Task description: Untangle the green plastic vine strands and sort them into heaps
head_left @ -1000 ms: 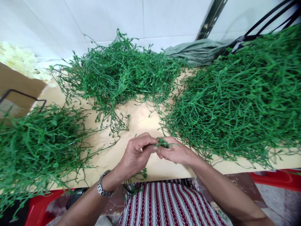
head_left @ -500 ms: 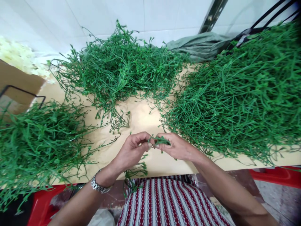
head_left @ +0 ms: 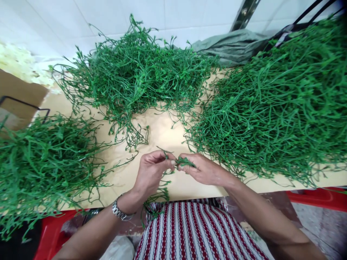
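Both hands meet at the near edge of a pale tabletop point(head_left: 162, 133). My left hand point(head_left: 150, 173), with a metal watch point(head_left: 120, 212) on its wrist, pinches a thin green plastic stem whose branches point(head_left: 157, 196) hang down below the palm. My right hand point(head_left: 204, 169) pinches a small green plastic piece point(head_left: 185, 161) against the left fingertips. The two pieces touch between the thumbs; whether they are joined I cannot tell.
Three heaps of green plastic stems lie around: a left heap point(head_left: 40, 162), a far middle heap point(head_left: 135, 72) and a large right heap point(head_left: 276, 104). A cardboard box point(head_left: 18, 95) stands far left, a grey-green bag point(head_left: 230, 45) at the back, red crates point(head_left: 320, 198) below.
The hands have stayed together at the table's edge and shifted slightly; the fingers have worked the small green piece closer onto the stem. The view has tilted a little.
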Motion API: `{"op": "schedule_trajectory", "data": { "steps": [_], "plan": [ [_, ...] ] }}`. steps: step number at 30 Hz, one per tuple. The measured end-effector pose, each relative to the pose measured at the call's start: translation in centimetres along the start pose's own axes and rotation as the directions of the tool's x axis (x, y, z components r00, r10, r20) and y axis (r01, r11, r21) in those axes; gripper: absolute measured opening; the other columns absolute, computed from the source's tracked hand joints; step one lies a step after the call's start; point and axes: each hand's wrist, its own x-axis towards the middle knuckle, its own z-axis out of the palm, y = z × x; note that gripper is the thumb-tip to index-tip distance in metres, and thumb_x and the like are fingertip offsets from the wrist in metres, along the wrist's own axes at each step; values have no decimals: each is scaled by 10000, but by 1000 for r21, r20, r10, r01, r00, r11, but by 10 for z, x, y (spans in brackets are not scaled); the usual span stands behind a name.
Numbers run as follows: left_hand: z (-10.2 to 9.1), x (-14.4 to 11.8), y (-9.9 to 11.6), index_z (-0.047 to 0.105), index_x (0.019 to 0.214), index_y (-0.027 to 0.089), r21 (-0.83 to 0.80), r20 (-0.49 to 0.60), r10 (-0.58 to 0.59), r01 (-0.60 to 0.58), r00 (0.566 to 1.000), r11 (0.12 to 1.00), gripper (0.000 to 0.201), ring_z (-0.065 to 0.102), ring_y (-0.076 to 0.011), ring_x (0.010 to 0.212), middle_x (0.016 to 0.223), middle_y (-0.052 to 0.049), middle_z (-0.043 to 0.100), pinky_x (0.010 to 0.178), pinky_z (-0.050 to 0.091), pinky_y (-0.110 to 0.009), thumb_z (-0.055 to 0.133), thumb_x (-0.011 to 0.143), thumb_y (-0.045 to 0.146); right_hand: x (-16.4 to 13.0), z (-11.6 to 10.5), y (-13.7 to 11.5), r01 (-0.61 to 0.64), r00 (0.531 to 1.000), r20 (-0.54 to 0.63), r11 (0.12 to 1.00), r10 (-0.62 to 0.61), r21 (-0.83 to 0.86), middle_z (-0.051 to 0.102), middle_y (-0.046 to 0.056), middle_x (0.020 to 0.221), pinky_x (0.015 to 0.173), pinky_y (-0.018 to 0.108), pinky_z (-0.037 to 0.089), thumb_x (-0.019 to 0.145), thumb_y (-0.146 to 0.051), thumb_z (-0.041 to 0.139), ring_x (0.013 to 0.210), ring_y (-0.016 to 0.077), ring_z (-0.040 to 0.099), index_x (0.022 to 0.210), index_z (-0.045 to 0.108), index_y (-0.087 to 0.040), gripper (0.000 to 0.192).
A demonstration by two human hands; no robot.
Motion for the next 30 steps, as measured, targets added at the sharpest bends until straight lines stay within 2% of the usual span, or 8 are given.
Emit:
{"op": "schedule_trajectory", "data": {
  "steps": [4,7,13,16,18,24,27,30],
  "plan": [
    [0,1,1,625,566,110,-31,6,-92,92,996,995,101,457,-57,403,460,24,566,436,347,-183,713,519,95,-1,3,3,-10,1000,-8,996,10,-90,459,-11,661,559,204,283,849,-215,429,601,104,396,749,454,-164,115],
    [-1,3,4,597,568,109,-48,91,-164,169,982,984,136,433,-48,370,450,29,556,404,314,-174,723,518,108,-2,3,4,14,999,-49,988,-22,-155,453,-15,656,567,206,274,798,-110,435,604,104,390,733,428,-167,87],
    [-7,6,4,564,622,118,-48,272,-295,319,916,946,166,478,-77,366,500,-12,616,403,344,-189,714,553,141,-4,-2,5,76,997,-11,980,-79,-181,486,-4,675,584,211,290,746,-42,410,633,112,421,721,418,-169,129],
    [-12,7,4,546,654,131,-17,394,-336,373,855,928,187,462,-82,355,499,-18,615,379,309,-188,709,580,184,-6,-5,1,112,994,28,964,-108,-243,486,-2,663,570,216,284,743,-47,411,622,114,424,703,418,-169,129],
    [-14,6,7,545,664,130,21,453,-347,379,821,925,195,419,-64,363,462,9,562,384,256,-175,708,588,204,-9,-7,-6,134,991,59,941,-121,-311,488,-2,647,548,225,271,728,-51,421,598,115,419,702,421,-169,121],
    [-12,-12,31,544,628,112,274,516,-353,240,780,931,158,331,-54,478,522,32,438,450,212,-197,658,651,220,-25,-16,-26,330,942,210,846,-263,-418,536,19,695,553,248,307,657,-45,423,606,127,452,756,463,-168,163],
    [-9,-24,39,526,659,129,339,547,-423,270,723,901,141,289,-59,485,537,42,388,453,208,-207,588,732,233,-34,-18,-32,398,917,226,807,-330,-437,523,7,659,541,252,315,665,-42,408,589,125,444,773,469,-173,180],
    [-7,-31,41,520,675,137,323,564,-438,301,700,897,117,287,-60,490,550,43,388,449,213,-203,552,760,211,-39,-20,-36,430,902,233,789,-362,-438,514,2,635,528,252,307,671,-36,397,576,118,429,757,463,-175,176]
  ]
}}
